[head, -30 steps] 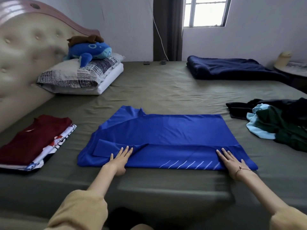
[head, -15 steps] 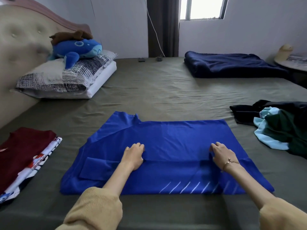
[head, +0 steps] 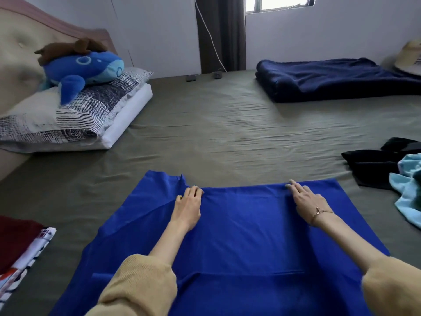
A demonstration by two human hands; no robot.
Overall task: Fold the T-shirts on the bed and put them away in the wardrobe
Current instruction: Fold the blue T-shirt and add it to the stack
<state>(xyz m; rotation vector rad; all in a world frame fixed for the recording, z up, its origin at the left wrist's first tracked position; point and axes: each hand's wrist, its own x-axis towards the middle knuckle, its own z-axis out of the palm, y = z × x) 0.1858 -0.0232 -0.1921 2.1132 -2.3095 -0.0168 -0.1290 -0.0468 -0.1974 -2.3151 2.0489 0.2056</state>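
The blue T-shirt (head: 239,236) lies flat on the bed (head: 216,133), near its front edge, with the near side folded over toward the far edge. Its lower portion is cut off by the frame and partly covered by both forearms.

The left hand (head: 188,205) rests on the far fold edge, left of centre. Its fingers (head: 193,192) are curled and pressed together; whether they pinch the cloth cannot be told. The right hand (head: 306,202) rests on the same edge, to the right. Its fingers (head: 296,187) are extended, close together, tips flat on the cloth. A bracelet (head: 320,212) sits on the right wrist.

No container is in view. Stacked items serve as carriers:
- Pillows (head: 75,119) at far left carry a blue plush whale (head: 84,69), with a brown plush (head: 68,47) on top.
- A folded stack (head: 20,247) at the left edge, dark red on top and a printed piece beneath, is cut off by the frame.
- A pile of unfolded clothes (head: 387,167) at the right edge, black and light blue, is cut off.

A folded navy blanket (head: 330,78) lies at far right. Two small dark objects (head: 191,77) near the curtain (head: 221,33) are too small to identify.
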